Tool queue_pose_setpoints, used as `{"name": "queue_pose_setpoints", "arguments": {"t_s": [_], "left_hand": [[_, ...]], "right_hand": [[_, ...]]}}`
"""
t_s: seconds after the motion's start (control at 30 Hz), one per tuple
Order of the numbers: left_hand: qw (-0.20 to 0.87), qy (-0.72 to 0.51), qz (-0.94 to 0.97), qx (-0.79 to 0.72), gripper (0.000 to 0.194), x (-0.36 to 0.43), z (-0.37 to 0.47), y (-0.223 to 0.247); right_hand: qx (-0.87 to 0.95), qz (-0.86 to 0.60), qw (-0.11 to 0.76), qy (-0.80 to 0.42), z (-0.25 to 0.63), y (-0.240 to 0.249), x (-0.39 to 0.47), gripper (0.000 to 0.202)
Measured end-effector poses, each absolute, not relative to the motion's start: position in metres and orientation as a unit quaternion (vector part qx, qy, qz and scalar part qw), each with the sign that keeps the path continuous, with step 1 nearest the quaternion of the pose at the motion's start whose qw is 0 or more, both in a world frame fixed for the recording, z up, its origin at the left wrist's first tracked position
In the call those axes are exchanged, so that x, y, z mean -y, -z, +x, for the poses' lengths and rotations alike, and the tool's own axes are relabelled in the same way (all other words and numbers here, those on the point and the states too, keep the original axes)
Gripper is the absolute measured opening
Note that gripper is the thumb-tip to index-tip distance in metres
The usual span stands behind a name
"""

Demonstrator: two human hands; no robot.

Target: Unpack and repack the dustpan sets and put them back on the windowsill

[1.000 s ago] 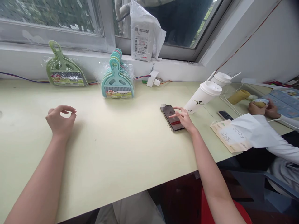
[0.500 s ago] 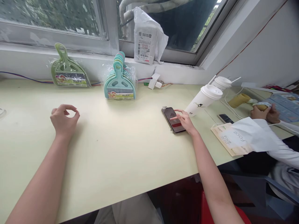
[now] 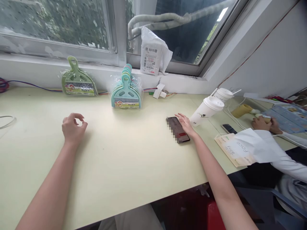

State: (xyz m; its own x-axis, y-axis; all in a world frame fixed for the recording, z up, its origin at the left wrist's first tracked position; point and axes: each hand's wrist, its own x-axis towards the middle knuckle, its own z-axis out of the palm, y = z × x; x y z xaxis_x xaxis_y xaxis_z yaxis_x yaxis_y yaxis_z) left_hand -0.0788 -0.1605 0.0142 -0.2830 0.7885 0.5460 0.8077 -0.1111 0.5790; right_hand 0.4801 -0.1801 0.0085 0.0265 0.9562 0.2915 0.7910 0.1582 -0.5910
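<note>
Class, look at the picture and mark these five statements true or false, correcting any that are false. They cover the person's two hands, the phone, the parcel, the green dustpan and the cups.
1. The right hand is at the phone. True.
2. The left hand is gripping a cup. False: the left hand is empty, its fingers curled.
3. The parcel stands on the sill. True.
4. The green dustpan lies flat beside the phone. False: the green dustpan stands upright against the wall.
5. Both white cups have lids. True.
</note>
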Motion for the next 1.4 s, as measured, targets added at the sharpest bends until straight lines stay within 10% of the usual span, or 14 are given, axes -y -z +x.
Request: {"name": "queue_pose_setpoints", "arguments": {"t_s": [1.4], "left_hand": [[-0.035, 0.446, -0.596, 0.667, 0.028, 0.164, -0.075, -0.015]], "right_hand": [[0.677, -0.617, 0.362, -0.173, 0.489, -0.008, 0.169, 0.056]]}}
